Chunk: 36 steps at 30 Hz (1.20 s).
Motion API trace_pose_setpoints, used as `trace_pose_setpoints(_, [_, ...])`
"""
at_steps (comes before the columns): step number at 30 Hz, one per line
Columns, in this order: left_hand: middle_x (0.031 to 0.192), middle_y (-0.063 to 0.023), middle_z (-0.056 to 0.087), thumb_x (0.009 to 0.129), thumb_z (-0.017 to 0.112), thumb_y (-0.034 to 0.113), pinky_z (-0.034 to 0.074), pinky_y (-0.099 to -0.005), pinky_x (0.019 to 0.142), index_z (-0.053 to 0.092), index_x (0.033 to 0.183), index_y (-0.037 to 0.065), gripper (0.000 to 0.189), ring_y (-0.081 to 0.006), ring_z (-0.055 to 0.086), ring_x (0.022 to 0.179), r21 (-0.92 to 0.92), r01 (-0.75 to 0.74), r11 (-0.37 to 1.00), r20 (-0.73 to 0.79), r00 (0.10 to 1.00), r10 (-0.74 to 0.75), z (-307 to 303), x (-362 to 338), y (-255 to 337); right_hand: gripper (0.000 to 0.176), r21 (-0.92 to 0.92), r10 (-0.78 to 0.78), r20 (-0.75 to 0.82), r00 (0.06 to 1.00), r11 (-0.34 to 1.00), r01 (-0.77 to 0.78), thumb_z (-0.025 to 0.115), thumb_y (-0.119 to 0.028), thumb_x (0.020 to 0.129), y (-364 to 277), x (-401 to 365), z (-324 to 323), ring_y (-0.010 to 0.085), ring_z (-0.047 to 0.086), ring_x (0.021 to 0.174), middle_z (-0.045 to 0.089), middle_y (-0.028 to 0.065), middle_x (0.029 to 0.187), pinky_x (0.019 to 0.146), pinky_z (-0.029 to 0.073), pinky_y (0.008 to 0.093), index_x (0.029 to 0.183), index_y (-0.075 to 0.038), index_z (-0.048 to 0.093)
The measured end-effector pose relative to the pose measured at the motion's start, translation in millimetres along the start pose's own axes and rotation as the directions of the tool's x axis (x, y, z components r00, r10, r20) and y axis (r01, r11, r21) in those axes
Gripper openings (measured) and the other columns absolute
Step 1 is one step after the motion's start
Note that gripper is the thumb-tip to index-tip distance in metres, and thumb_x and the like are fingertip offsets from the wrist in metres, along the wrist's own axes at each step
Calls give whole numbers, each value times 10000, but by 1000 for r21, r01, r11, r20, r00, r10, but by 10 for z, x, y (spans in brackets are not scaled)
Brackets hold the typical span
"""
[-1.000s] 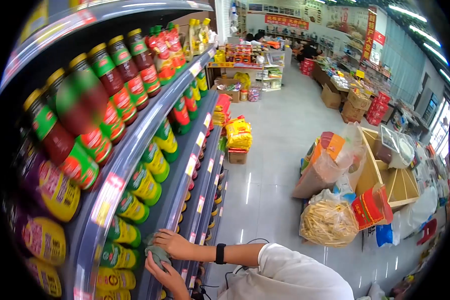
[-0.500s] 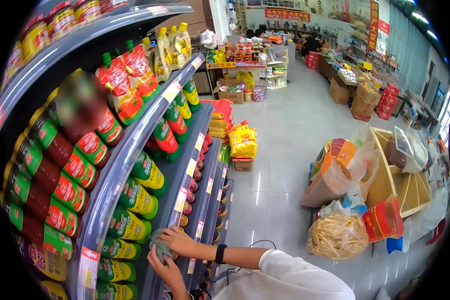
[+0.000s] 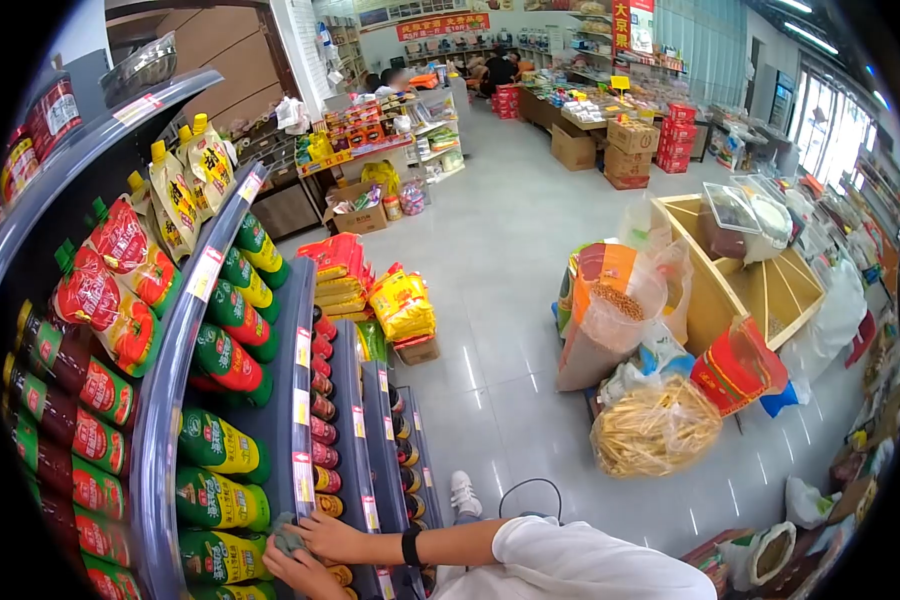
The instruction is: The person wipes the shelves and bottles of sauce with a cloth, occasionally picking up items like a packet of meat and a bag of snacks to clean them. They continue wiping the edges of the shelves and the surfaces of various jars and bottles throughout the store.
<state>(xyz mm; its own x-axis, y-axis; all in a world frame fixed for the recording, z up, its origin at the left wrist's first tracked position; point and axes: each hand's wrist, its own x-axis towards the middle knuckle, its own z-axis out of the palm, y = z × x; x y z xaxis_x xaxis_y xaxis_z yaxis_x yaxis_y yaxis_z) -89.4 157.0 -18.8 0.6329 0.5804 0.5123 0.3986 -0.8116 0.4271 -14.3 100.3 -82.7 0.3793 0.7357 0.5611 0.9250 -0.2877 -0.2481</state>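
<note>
A grey-green cloth (image 3: 288, 540) lies bunched against the front edge of a dark grey shelf (image 3: 282, 440). My right hand (image 3: 332, 537), with a black band at its wrist, presses on the cloth from the right with its fingers bent over it. Just below, my left hand (image 3: 298, 572) also grips the cloth, its fingers partly hidden. Beside the hands, green bottles with yellow labels (image 3: 220, 500) lie on their sides along this shelf. Green-and-red bottles (image 3: 232, 358) lie farther along it.
Tomato pouches (image 3: 110, 310) and dark red bottles (image 3: 90, 385) fill the shelf above. Small jars (image 3: 325, 430) line a lower one. Yellow packs (image 3: 402, 305) stand at the shelving's far end. Across the aisle are a bag of yellow sticks (image 3: 655, 425) and a wooden bin (image 3: 690, 225).
The view has shifted, so the shelves and aisle sit farther left in the picture. Both hands stay on the cloth at the shelf edge. A shoe now shows below.
</note>
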Motion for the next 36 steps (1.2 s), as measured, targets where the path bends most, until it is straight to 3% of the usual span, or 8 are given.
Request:
trace_pose_setpoints(15, [1008, -225, 438, 764, 397, 147, 352, -480, 841, 480, 1117, -32, 405, -405, 431, 963, -26, -17, 1000, 43, 999, 18, 357, 307, 354, 250, -12, 69, 76, 995, 998, -68, 562, -208, 723, 500, 115, 9, 179, 501, 877, 440, 91, 1346, 739, 368, 293, 891, -53, 659])
trace_pose_setpoints(18, [1042, -223, 440, 768, 406, 119, 349, -486, 859, 477, 1139, -27, 404, -405, 427, 990, -32, 23, 999, 84, 996, -21, 546, 353, 340, 315, 34, 86, 95, 992, 995, -89, 580, -197, 702, 617, 184, -20, 176, 534, 806, 443, 103, 1338, 704, 418, 299, 970, -41, 635])
trace_pose_setpoints(21, [1100, -221, 442, 798, 413, 104, 330, -488, 914, 458, 1190, -15, 413, -403, 424, 1042, -21, -11, 1000, 9, 1000, 11, 800, 362, 302, 402, 179, 238, 32, 971, 954, -239, 583, -156, 699, 787, 203, 166, 187, 564, 658, 431, 116, 1345, 621, 488, 304, 1083, -36, 586])
trace_pose_setpoints(25, [1106, -225, 438, 802, 416, 109, 336, -488, 909, 455, 1192, -16, 411, -405, 426, 1042, -53, -100, 994, -43, 994, 98, 958, 423, 252, 422, 151, 194, 29, 981, 969, -196, 581, -149, 706, 895, 264, 29, 197, 565, 662, 417, 112, 1358, 636, 491, 303, 1113, -36, 571])
trace_pose_setpoints(27, [1113, -226, 436, 806, 417, 110, 338, -488, 906, 453, 1193, -18, 410, -409, 425, 1049, -58, -43, 997, -16, 999, 42, 961, 446, 251, 436, 140, 167, -105, 980, 979, -152, 577, -142, 714, 896, 292, 1, 201, 570, 670, 400, 119, 1370, 654, 495, 306, 1137, -39, 561])
trace_pose_setpoints(31, [1120, -228, 438, 807, 421, 116, 339, -485, 905, 452, 1196, -19, 413, -412, 428, 1047, -33, -14, 999, 39, 999, 15, 943, 476, 313, 503, 177, 162, -2, 987, 971, -159, 555, -178, 777, 918, 284, -7, 272, 596, 801, 407, 166, 1356, 655, 511, 359, 1246, -12, 477])
trace_pose_setpoints(34, [1121, -219, 450, 801, 425, 74, 352, -477, 902, 459, 1199, -2, 407, -404, 439, 1050, -10, -23, 1000, 25, 999, 24, 965, 496, 333, 517, 176, 182, -79, 980, 970, -166, 546, -173, 794, 958, 302, 78, 273, 612, 709, 532, 176, 1201, 595, 514, 359, 1281, -34, 441])
trace_pose_setpoints(36, [1125, -205, 462, 788, 428, 16, 366, -468, 901, 465, 1203, 18, 417, -393, 446, 1058, 24, 22, 999, -25, 999, -22, 1039, 507, 350, 506, 260, 322, 183, 929, 895, -362, 576, -161, 749, 982, 325, 131, 223, 606, 611, 442, 112, 1330, 504, 504, 312, 1240, -77, 483])
